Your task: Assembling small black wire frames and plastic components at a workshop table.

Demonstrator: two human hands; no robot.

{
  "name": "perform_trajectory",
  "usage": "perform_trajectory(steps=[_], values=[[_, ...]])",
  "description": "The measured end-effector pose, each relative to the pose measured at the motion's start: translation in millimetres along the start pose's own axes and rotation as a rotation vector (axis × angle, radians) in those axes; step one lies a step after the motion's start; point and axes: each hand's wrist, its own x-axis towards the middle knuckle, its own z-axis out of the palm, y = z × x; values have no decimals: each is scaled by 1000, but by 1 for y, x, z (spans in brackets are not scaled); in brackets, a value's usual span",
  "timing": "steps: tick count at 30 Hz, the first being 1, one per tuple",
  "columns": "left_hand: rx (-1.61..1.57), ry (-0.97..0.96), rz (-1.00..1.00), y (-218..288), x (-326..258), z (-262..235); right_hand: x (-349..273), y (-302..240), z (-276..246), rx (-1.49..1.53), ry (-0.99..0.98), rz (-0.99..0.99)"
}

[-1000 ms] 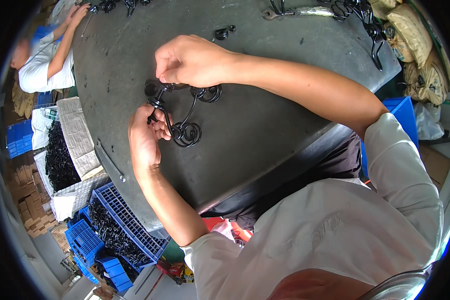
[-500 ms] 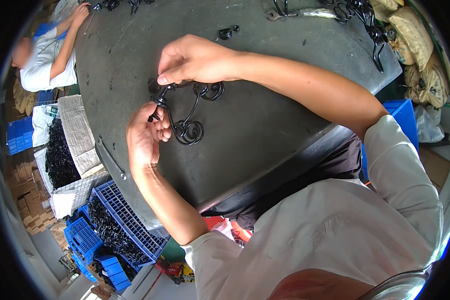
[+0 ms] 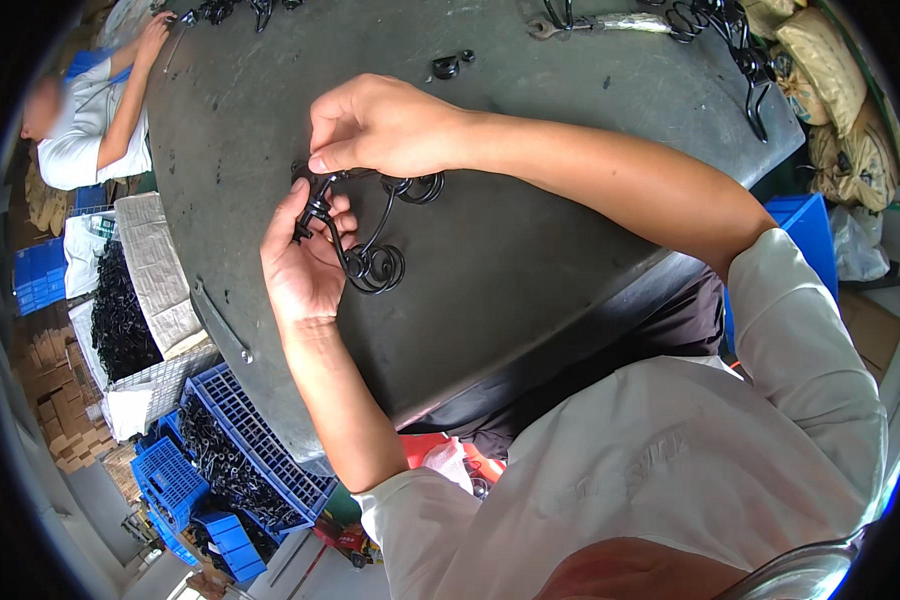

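A black coiled-spring assembly (image 3: 372,266), with two clusters of wire loops joined by thin arms, is held over the grey table (image 3: 530,240). My left hand (image 3: 305,265) cradles its left end, palm turned up, the thumb along one side and fingers curled behind the black joint. Above it, my right hand (image 3: 385,130) pinches at the top of the same assembly with thumb and forefinger. Whatever small part lies between those fingertips is hidden. Beyond the right hand lies a small black cap-like piece (image 3: 445,68), with a smaller one beside it.
A wrench (image 3: 595,24) and more black spring assemblies (image 3: 735,50) lie at the far right. Another wrench (image 3: 224,320) rests along the left edge. Blue crates (image 3: 260,440) of black parts stand left of the table. A co-worker (image 3: 95,130) works at the far left.
My left hand has shifted slightly right, its thumb straightening upward along the assembly and its palm opening more to view. The right hand stays pinched at the top, moved slightly left.
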Motion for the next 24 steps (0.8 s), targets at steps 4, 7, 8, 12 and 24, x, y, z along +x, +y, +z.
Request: perform_trajectory(steps=[4, 7, 8, 12, 24], values=[[-48, 49, -5, -2, 4, 4, -1, -2, 0, -14, 16, -7], [-83, 127, 37, -6, 6, 6, 0, -3, -1, -26, 26, 3], [-124, 127, 52, -7, 7, 5, 0, -3, -1, -35, 31, 12], [-243, 96, 46, -8, 11, -1, -1, -7, -3, -41, 45, 4], [-350, -142, 4, -7, 12, -10, -4, -11, -1, -14, 97, 8]])
